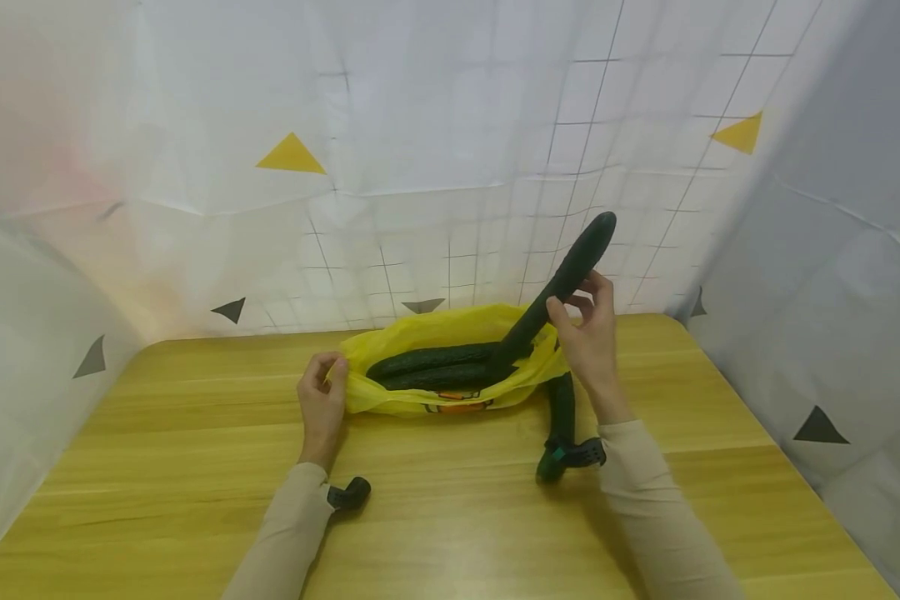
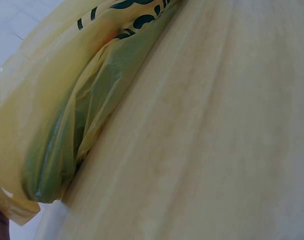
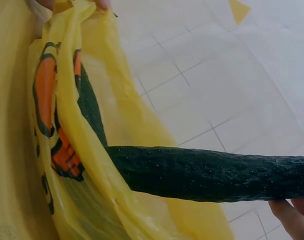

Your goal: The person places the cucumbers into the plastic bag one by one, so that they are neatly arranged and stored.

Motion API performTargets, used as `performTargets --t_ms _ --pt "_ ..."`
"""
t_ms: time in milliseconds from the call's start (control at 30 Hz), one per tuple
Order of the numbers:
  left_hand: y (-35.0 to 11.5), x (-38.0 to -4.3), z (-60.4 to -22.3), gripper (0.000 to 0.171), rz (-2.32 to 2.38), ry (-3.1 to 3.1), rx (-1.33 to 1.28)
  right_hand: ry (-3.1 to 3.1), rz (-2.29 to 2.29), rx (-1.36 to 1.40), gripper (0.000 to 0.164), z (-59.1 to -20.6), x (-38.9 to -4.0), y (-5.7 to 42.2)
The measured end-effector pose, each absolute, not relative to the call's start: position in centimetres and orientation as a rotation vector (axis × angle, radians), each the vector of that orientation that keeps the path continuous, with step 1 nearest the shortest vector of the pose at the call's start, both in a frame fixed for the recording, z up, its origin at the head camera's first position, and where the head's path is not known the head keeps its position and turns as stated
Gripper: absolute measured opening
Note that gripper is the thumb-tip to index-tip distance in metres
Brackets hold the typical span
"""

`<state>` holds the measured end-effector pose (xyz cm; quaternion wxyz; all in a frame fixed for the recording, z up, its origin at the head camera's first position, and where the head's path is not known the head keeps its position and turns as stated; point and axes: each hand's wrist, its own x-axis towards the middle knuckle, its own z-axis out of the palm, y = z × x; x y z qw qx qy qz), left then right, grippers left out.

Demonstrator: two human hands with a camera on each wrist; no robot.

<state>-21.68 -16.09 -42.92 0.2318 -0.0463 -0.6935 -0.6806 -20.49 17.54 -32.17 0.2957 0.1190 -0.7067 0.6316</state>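
A yellow plastic bag (image 1: 390,406) with orange and black print lies on the table, its mouth held wide. My left hand (image 1: 321,408) pinches the bag's left rim between thumb and fingers. In my right hand (image 1: 591,346) is a long dark green cucumber (image 1: 570,273), gripped near its middle and tilted. Its lower end dips inside the bag; the upper end points up and right. Two more cucumbers (image 1: 435,358) lie side by side in the bag. In the right wrist view the held cucumber (image 3: 202,175) crosses the bag's rim.
Another cucumber (image 1: 562,408) lies on the wooden table (image 1: 450,500), right of the bag and partly behind the right wrist's camera (image 1: 581,452). White sheets (image 1: 450,167) with grid lines and coloured triangles stand behind and at both sides.
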Motion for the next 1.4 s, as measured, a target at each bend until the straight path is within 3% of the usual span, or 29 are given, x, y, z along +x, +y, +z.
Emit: performTargets --t_ms 1400 --pt "-15.85 -21.79 -42.72 0.026 -1.889 -1.884 -0.079 -2.174 1.153 0.755 0.058 -32.44 -20.3 16.76"
